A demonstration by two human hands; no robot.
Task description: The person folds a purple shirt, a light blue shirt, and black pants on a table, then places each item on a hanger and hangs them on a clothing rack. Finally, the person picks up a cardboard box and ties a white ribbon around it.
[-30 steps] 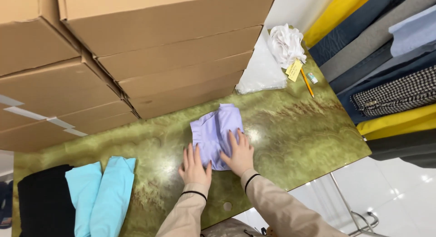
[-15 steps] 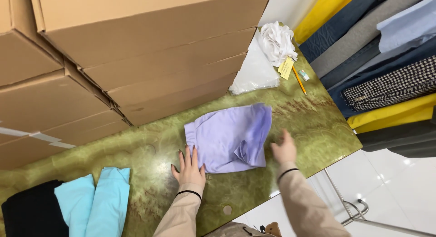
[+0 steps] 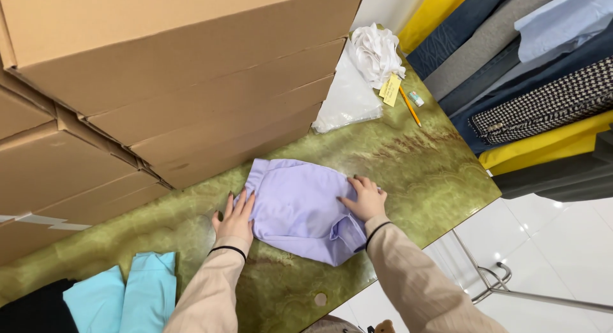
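2 hands press flat on a lilac shirt (image 3: pixel 297 208) lying on a green marbled table (image 3: pixel 415 167). Left hand (image 3: pixel 235 219) rests on its left edge, fingers spread and released. Right hand (image 3: pixel 364 199) lies on the right side, fingers slightly curled, gripping nothing. Soft, smooth cloth, roughly rectangular. Cardboard boxes (image 3: pixel 172 77) stacked behind; turquoise folded cloth (image 3: pixel 121 298) at lower left.

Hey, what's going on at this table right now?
A person is working a lilac garment spread on a green marbled table. The left hand lies flat at its left edge, and the right hand presses its right side. Stacked cardboard boxes stand behind; turquoise folded clothes lie nearby.
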